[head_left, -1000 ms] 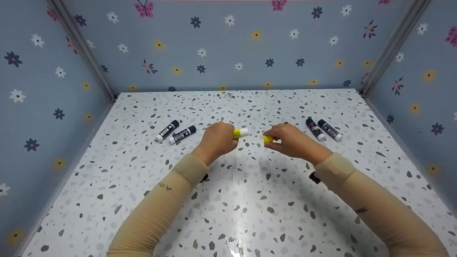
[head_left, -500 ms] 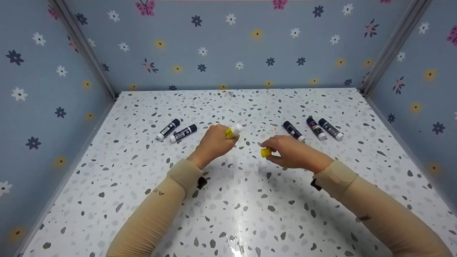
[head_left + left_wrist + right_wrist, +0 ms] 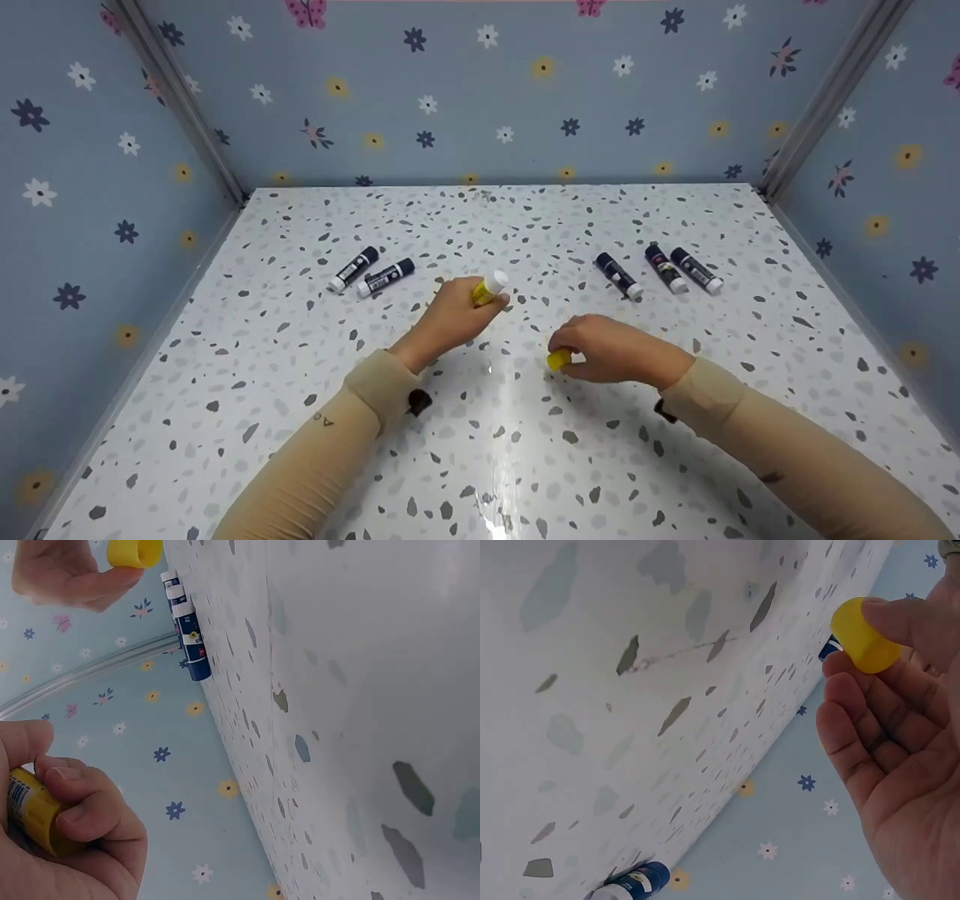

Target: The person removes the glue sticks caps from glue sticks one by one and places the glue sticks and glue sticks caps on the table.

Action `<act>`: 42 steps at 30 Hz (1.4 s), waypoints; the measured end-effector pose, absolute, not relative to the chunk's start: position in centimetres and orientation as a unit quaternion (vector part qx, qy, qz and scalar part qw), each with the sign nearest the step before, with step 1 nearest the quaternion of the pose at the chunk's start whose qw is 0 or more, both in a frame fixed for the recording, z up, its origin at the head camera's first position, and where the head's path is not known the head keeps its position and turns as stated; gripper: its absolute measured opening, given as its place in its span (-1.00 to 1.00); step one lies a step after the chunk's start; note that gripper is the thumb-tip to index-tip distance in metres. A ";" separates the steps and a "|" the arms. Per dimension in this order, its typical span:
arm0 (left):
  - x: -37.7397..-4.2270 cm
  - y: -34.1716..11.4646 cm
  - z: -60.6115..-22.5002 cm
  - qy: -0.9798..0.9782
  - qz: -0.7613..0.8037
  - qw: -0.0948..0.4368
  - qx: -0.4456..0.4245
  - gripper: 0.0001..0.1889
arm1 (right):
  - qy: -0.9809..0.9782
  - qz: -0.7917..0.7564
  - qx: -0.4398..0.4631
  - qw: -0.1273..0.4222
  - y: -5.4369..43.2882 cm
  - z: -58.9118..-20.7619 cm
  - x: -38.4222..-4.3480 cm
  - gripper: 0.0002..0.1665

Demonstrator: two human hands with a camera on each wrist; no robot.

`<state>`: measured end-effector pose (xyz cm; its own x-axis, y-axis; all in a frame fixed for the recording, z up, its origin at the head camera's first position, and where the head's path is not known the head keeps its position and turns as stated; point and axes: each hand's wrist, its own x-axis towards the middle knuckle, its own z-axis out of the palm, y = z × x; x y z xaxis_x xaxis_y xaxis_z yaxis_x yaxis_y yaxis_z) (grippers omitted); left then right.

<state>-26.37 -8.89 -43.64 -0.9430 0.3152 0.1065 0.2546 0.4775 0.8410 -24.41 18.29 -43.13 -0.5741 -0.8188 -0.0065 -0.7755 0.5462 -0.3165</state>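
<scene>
- One yellow tube [image 3: 482,295], white end [image 3: 496,280] exposed, sits over the counter [image 3: 525,442], clasped in the left grip [image 3: 457,311], probably for firmness.
- Right grip [image 3: 600,347] pinches a yellow cap [image 3: 557,360], likely for fingertip control.
- Five dark tubes [image 3: 619,276] lie aside, apparently for room.

Honestly can't read a single word here. The print on my yellow tube [image 3: 34,811], lower left in the left wrist view, is just a blur. Same with the dark tubes [image 3: 618,276] left and right of centre in the head view. My left sleeve [image 3: 319,439], lower left there, shows a tiny circle and triangle-ish mark; can't tell if they're letters.
</scene>
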 end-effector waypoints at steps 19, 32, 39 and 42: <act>-24.8 -9.8 -44.6 0.846 0.484 0.066 0.215 -0.78 | 0.869 -0.119 -0.468 0.113 18.1 -44.2 -22.0 -0.84; -24.3 -9.8 -44.7 0.802 0.516 0.130 0.270 -0.80 | 0.857 -0.130 -0.488 0.106 17.9 -44.8 -21.7 -0.85; -24.2 -9.6 -44.7 0.781 0.535 0.134 0.294 -0.76 | 0.860 -0.137 -0.477 0.122 17.8 -44.8 -21.7 -0.90; -24.2 -9.6 -44.8 0.784 0.530 0.128 0.297 -0.76 | 0.861 -0.139 -0.471 0.131 17.8 -44.7 -21.7 -0.92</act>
